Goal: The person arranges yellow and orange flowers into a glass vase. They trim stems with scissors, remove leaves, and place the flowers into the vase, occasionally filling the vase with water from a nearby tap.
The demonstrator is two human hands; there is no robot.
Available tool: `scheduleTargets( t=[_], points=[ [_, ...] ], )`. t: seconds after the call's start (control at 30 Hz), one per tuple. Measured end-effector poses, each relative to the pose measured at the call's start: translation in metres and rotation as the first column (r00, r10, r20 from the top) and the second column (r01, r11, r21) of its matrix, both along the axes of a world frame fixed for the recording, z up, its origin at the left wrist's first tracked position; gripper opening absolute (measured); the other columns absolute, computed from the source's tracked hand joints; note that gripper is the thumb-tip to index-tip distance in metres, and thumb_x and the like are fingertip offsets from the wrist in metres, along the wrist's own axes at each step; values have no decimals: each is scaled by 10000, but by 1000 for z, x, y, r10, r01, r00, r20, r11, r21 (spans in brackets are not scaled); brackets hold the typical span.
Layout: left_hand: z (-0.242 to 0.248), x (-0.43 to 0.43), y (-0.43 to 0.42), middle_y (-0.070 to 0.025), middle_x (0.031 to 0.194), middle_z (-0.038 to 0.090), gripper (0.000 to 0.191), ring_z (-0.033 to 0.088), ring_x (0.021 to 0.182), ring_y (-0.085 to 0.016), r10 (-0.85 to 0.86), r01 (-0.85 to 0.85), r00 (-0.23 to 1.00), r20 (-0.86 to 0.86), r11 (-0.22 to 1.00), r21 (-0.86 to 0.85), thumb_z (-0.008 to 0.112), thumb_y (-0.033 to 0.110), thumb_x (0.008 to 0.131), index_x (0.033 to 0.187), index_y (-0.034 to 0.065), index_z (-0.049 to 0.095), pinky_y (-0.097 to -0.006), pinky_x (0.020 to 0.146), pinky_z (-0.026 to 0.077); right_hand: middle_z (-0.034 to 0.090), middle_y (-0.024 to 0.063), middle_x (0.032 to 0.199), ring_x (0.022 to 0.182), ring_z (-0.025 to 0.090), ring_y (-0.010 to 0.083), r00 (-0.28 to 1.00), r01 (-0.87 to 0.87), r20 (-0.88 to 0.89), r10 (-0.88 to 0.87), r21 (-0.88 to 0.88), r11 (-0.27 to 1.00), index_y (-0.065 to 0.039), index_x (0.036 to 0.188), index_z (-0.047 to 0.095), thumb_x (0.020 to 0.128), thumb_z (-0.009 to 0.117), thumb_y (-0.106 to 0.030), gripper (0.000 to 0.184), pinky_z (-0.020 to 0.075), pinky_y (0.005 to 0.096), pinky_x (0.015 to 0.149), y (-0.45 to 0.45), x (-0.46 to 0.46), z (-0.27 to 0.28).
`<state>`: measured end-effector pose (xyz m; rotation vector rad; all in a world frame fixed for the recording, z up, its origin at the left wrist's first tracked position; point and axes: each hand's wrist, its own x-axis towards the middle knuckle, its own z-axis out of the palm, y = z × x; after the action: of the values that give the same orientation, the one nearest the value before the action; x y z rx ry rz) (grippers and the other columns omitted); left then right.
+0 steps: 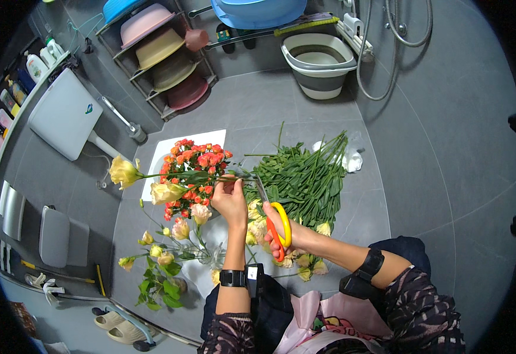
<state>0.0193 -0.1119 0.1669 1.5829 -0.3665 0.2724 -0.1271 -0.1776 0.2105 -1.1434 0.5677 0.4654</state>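
Observation:
My left hand (230,199) pinches the green stem of a yellow lisianthus-like flower (125,172), whose blooms extend to the left over a bunch of small orange roses (187,155). In my right hand (284,230) are scissors (289,225) with yellow and orange handles, their blades pointing up beside the stem's end. Whether the blades touch the stem is unclear. Beyond the scissors lies a large pile of green leafy stems (306,181) with pale yellow blooms (258,225) at its near side. Pink and yellow flowers (180,229) stand in a clear vase, partly hidden by my left arm.
A leafy green plant (165,292) stands at the lower left of the grey tiled floor (364,199). Crumpled white material (351,161) lies beside the stem pile. Farther off are a rack of basins (167,48), a collapsible bucket (320,71) and a shower hose (364,84).

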Motion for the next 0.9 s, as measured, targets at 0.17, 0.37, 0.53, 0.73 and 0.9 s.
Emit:
scheduleTargets(
  t=[0.17,0.37,0.53,0.73,0.9],
  points=[
    [4,-3,0,-65,741,625,73,605,656,-103,-45,44,999,-6,998,-49,592,-65,766,833,-39,577,-232,598,490,478,27,533,401,487,104,1000,17,-20,-14,115,993,-35,789,445,671,245,-855,851,286,191,319,-3,-1,2],
    [-2,-5,-5,-58,715,616,99,593,627,-103,-107,105,993,54,994,26,607,-66,739,821,-21,575,-233,597,488,463,19,526,404,486,109,1000,28,-14,-27,65,998,-46,760,443,667,265,-854,832,350,199,354,-10,1,0],
    [-8,-8,-8,-72,709,593,109,587,611,-120,-167,152,970,178,984,96,597,-75,726,815,-20,567,-239,585,475,502,67,527,372,490,133,994,101,-59,-95,102,990,-39,793,420,672,247,-853,842,278,197,308,-12,4,-4],
    [-10,-11,-10,-84,722,599,115,595,609,-146,-213,187,960,184,971,145,599,-71,722,814,-8,572,-247,577,474,490,65,491,355,483,142,987,158,-38,-154,109,981,-56,768,407,708,271,-820,779,285,216,297,-10,4,-7],
    [-7,-14,-10,-104,713,587,122,596,607,-181,-240,183,940,244,955,235,603,-64,722,821,-2,566,-264,564,459,469,54,471,361,479,154,972,237,-50,-232,145,961,-56,751,399,730,304,-793,743,325,249,316,-8,3,-11]
  ],
)
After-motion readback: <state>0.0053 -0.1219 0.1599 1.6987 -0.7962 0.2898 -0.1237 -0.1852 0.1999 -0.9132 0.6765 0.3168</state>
